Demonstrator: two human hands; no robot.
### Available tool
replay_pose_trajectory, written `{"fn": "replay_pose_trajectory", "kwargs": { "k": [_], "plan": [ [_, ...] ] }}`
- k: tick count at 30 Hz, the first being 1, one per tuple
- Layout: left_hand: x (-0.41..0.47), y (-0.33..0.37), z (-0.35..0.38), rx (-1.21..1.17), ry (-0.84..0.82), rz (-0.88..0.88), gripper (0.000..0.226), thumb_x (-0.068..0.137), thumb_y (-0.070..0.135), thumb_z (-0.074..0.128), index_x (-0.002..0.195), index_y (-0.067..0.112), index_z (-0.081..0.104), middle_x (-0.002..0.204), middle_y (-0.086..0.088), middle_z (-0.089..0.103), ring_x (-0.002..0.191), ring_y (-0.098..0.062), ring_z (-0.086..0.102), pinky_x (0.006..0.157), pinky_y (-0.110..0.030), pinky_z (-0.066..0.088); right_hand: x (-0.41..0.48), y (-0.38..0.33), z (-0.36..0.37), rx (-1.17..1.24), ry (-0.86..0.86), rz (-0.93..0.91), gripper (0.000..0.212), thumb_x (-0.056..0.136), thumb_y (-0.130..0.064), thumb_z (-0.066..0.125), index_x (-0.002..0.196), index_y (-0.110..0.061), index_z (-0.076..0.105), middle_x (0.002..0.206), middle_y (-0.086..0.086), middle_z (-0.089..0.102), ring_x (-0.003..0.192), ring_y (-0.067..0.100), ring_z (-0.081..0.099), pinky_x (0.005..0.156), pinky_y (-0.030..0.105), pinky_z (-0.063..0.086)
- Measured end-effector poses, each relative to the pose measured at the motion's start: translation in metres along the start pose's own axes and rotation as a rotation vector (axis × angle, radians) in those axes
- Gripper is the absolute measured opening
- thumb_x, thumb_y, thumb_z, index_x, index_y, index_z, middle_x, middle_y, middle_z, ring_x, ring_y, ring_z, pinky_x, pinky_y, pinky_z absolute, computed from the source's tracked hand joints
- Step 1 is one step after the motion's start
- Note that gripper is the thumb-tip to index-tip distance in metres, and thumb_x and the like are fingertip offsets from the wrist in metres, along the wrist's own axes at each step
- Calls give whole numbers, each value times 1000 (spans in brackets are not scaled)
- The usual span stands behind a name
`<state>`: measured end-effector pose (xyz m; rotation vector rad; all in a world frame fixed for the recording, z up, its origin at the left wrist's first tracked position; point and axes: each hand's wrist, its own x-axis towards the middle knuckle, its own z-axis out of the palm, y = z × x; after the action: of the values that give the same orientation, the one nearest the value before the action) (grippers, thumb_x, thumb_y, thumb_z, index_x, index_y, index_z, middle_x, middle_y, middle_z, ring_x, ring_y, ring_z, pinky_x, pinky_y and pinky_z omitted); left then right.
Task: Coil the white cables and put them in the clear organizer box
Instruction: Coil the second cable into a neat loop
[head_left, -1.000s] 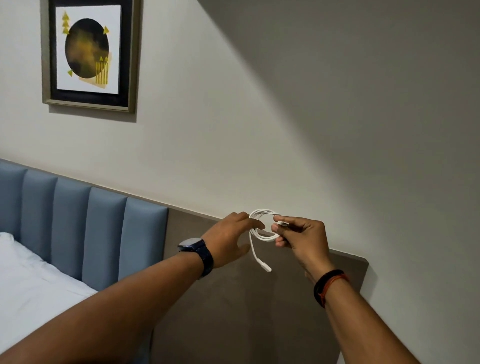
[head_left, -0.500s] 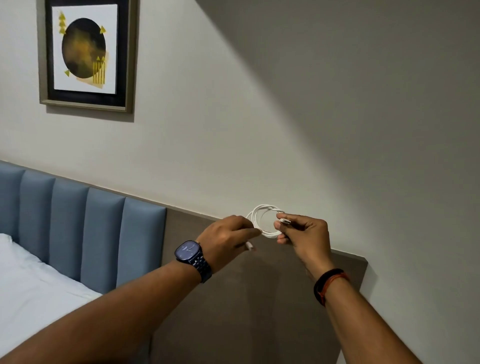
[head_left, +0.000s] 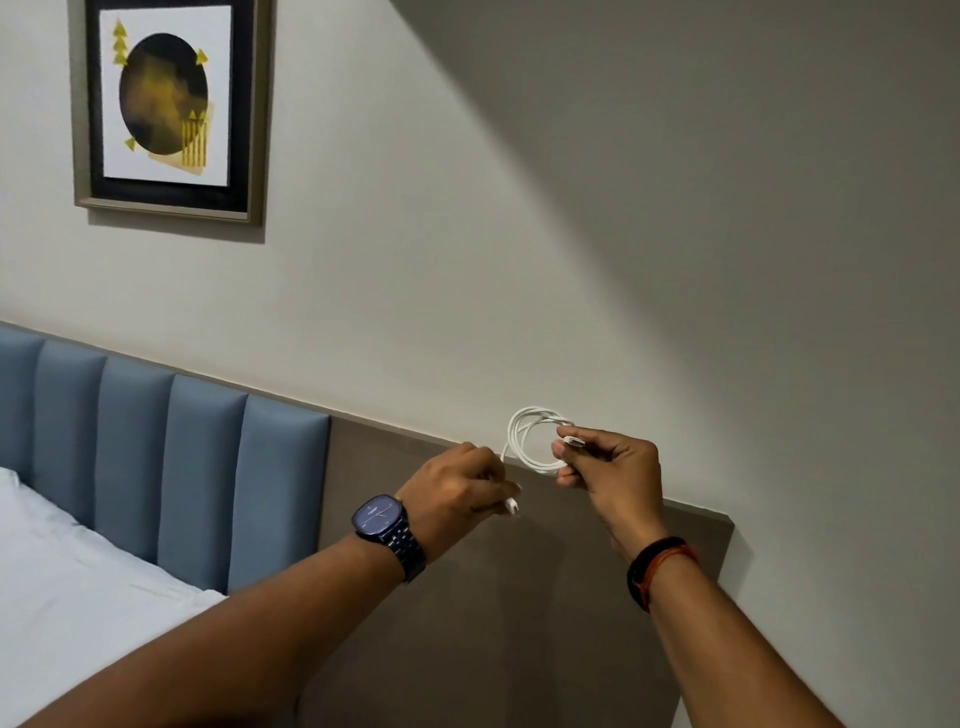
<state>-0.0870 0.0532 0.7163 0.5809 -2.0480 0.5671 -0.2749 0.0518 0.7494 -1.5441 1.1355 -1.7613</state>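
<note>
The right hand (head_left: 610, 467) pinches a white cable (head_left: 530, 441) between thumb and fingers, right where a small plug (head_left: 574, 442) sticks out past the thumb, and the cable stands up from that pinch as a neat ring of several loops, held in the air in front of the wall (head_left: 467, 260). Just to the left, the left hand (head_left: 457, 493) is closed on the cable's loose end, with a short run of wire crossing from the ring to its fingers and the other plug (head_left: 512, 506) poking out below the knuckles. The two hands sit close together but do not touch. A dark blue watch (head_left: 382, 522) rides the left wrist, face up, and a black and orange band (head_left: 657, 569) circles the right wrist. Behind the hands runs a brown panel (head_left: 467, 623), its top edge slanting down to the right. Further left, a padded blue headboard (head_left: 156, 467) with upright channels meets that panel, and a white sheet (head_left: 67, 597) covers the bed at the near left. High on the far left of the wall hangs a framed picture (head_left: 166, 104) with a dark circle and yellow triangles.
</note>
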Motion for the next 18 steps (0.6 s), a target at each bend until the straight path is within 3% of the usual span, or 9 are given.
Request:
{"fn": "replay_pose_trajectory", "kwargs": {
  "k": [4,7,11,15,18],
  "plan": [
    [8,5,3,-29,34,-34,18,67,13,81,84,7,74,74,-8,71,61,-23,67,51,-27,54,-1,4,4,-53,-5,-32,21,74,1,76,79,-19,76,67,-5,74,46,13,63,51,20,55],
    [20,8,2,-29,15,-180,20,70,19,79,86,11,72,71,-4,72,61,-23,66,54,-27,51,-2,6,6,-86,-19,-62,20,75,0,75,81,-19,77,60,-6,73,47,10,62,52,18,54],
    [33,5,-1,-41,-16,-270,9,71,20,78,78,16,74,71,-1,74,63,-23,67,65,-33,49,-2,5,7,-64,-26,-68,28,76,2,73,77,-26,75,75,-9,74,56,8,68,51,19,54],
    [35,2,2,-31,-47,-294,8,77,21,73,84,19,77,84,-3,74,76,-27,62,67,-36,47,0,5,6,-23,-22,-30,24,74,1,75,80,-23,75,82,-7,73,59,13,71,53,21,57],
    [35,1,8,-10,-54,-424,12,81,29,69,90,27,76,95,-3,66,87,-27,53,74,-38,44,1,7,4,-12,-24,-6,24,74,2,75,80,-22,75,69,-4,74,51,14,67,54,22,58]
  ]
}}
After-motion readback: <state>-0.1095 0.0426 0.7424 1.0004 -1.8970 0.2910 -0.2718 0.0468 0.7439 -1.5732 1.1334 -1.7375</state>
